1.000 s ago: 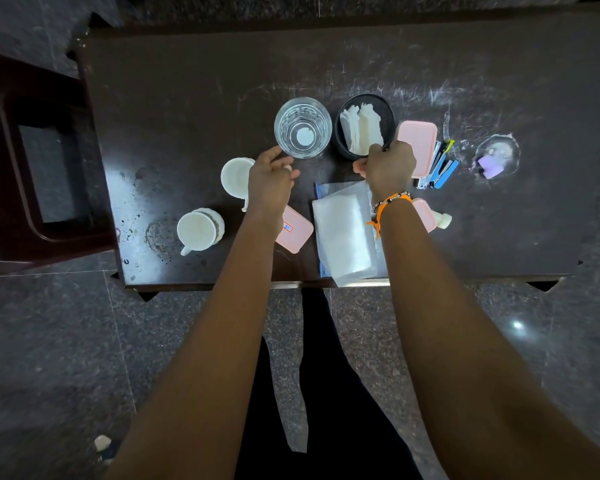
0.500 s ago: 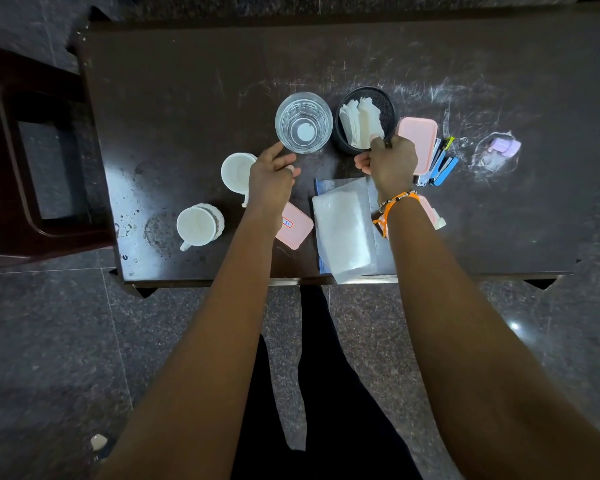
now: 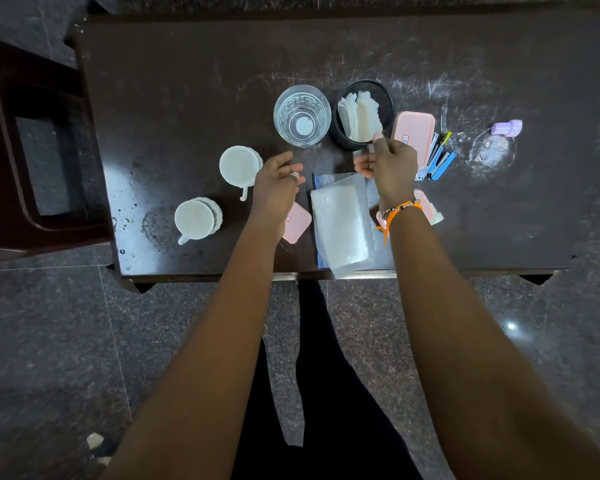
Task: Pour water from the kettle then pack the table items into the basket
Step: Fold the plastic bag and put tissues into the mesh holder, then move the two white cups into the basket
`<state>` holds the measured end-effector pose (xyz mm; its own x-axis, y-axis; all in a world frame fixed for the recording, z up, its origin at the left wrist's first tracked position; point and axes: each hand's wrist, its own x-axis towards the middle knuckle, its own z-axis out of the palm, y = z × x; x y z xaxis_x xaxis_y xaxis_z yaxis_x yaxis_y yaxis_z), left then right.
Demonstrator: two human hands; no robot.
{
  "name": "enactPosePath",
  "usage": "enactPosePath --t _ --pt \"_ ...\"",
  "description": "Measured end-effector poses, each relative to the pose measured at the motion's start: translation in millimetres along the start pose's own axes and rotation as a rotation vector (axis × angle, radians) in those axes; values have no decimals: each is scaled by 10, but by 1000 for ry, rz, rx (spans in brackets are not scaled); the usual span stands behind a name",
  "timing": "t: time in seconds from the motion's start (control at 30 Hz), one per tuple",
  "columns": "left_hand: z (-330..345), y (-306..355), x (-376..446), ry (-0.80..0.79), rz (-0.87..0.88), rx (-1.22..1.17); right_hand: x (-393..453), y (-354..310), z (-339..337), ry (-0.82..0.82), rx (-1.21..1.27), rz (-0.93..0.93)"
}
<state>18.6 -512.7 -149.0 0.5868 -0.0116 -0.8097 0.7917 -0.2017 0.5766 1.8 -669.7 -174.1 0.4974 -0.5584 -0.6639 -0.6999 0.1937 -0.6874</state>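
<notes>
Dark and scratched, our table (image 3: 187,81) stands on grey stone tiles, with a chair (image 3: 32,150) at its left. Two white cups (image 3: 197,220) sit at the left, handles toward us, easy to lift. Our left hand (image 3: 274,188) hovers between the far cup and the one glass (image 3: 302,116), fingers loosely curled and holding nothing. Beneath the wrist lies one of three pink boxes (image 3: 297,223). One clear bag of tissue (image 3: 342,223) lies nearest us. Our right hand (image 3: 390,164) pinches the near rim of the black mesh basket (image 3: 381,98), we judge to steady or pull it; white papers already stand inside. A stapler (image 3: 440,164) and a purple cap (image 3: 506,128) lie at the right. We see no kettle.
</notes>
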Motion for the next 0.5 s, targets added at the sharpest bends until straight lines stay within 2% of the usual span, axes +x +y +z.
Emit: enactPosePath --t 0.17,0.4,0.5 --pt "-108 -215 -167 9 -63 -26 -200 229 15 7 2 38" --pt "-438 -815 -295 184 -298 -48 -588 541 270 -119 -159 66" --pt "-671 -961 -250 276 -411 -142 -723 577 518 -213 -271 24"
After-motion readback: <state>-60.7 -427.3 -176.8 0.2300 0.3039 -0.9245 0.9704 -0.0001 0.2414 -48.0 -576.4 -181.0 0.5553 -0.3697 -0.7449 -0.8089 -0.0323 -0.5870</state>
